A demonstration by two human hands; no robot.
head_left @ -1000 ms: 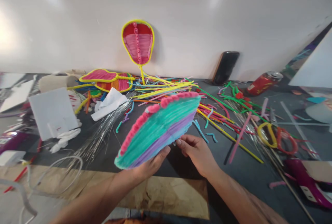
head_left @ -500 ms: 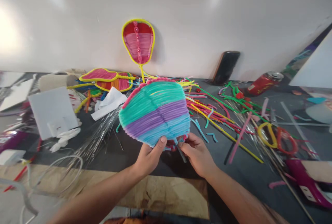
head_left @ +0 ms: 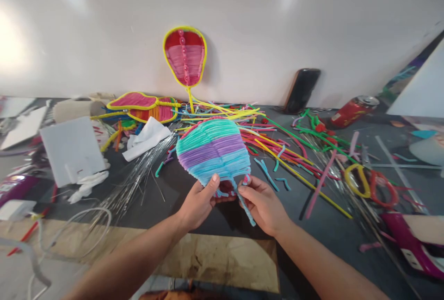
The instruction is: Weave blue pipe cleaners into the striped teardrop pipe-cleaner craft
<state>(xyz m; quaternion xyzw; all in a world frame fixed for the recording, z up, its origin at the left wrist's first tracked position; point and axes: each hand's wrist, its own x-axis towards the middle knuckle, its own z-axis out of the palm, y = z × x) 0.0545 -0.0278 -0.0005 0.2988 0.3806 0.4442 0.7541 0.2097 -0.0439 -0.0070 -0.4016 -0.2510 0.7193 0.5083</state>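
A leaf-shaped pipe-cleaner panel, banded green, purple and light blue with a pink edge at its top left, is held up over the dark table. My left hand grips its lower left edge, thumb on the front face. At the lower right, my right hand pinches a light blue pipe cleaner that runs down from the panel's centre line. The fingertips behind the panel are hidden. Behind it, a yellow-rimmed pink and red petal shape stands against the white wall.
Many loose pipe cleaners spread behind and right of my hands. Silvery wires and crumpled white paper lie left. A phone leans on the wall near a red can. A purple tool lies at right.
The panel has tipped, its top edge dropping lower and its left edge shifting right. The light blue pipe cleaner now shows plainly below it, by my right fingers.
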